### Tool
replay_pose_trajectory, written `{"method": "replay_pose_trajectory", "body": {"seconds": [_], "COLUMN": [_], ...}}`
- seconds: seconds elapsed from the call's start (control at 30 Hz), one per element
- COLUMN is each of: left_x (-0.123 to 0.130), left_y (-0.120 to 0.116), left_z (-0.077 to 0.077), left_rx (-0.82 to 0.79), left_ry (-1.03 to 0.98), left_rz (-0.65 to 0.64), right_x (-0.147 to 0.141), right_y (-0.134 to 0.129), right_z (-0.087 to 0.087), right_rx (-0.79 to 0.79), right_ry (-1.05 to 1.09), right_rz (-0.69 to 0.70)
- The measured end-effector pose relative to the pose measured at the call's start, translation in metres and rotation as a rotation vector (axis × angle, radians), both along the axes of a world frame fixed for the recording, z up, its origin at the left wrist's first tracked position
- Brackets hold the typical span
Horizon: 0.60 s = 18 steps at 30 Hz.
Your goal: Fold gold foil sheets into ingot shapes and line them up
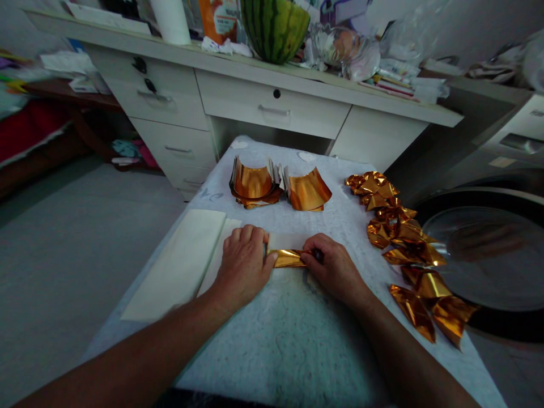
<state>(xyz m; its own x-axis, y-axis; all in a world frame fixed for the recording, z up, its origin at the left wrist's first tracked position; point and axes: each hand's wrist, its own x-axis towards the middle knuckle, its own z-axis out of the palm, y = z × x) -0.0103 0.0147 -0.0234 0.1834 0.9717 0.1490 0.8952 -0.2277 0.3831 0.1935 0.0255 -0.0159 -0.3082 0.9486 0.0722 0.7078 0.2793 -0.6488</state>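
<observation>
A sheet of gold foil paper (287, 258) lies on the cloth-covered table, its near edge folded into a shiny strip and its pale side showing beyond. My left hand (246, 260) pinches the strip's left end, the thumb on the gold. At the right end, my right hand (331, 263) grips the strip between thumb and curled fingers. Beside my left hand lies a stack of pale paper (178, 258). Two stacks of curved gold foil sheets (254, 181) stand farther back. Folded gold foil pieces (399, 226) are piled along the table's right side.
Behind the table is a white desk (272, 102) with drawers, bearing a cut watermelon (275, 28), an orange pouch (219, 20), a white roll (170, 21) and clutter. A front-loading washing machine (510, 147) stands close on the right. Grey floor (85, 243) shows at left.
</observation>
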Motion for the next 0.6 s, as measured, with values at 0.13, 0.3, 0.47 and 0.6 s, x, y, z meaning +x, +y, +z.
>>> {"method": "replay_pose_trajectory", "body": {"seconds": [0.13, 0.3, 0.47, 0.6], "left_x": [0.0, 0.0004, 0.0006, 0.0006], "left_y": [-0.0002, 0.0002, 0.0003, -0.0005], "left_z": [-0.0001, 0.0005, -0.0008, -0.0009], "left_rx": [-0.002, -0.01, -0.002, -0.008], "left_ry": [-0.001, 0.007, 0.017, 0.031], "left_rz": [0.004, 0.001, 0.017, 0.016], "right_x": [-0.0003, -0.001, -0.001, -0.0009], "right_y": [-0.0002, 0.0008, 0.0005, 0.0005], "right_z": [-0.0008, -0.0011, -0.0016, -0.0022], "right_rx": [0.007, 0.011, 0.012, 0.015], "right_ry": [0.001, 0.004, 0.013, 0.013], "right_rz": [-0.01, -0.012, -0.006, -0.01]}}
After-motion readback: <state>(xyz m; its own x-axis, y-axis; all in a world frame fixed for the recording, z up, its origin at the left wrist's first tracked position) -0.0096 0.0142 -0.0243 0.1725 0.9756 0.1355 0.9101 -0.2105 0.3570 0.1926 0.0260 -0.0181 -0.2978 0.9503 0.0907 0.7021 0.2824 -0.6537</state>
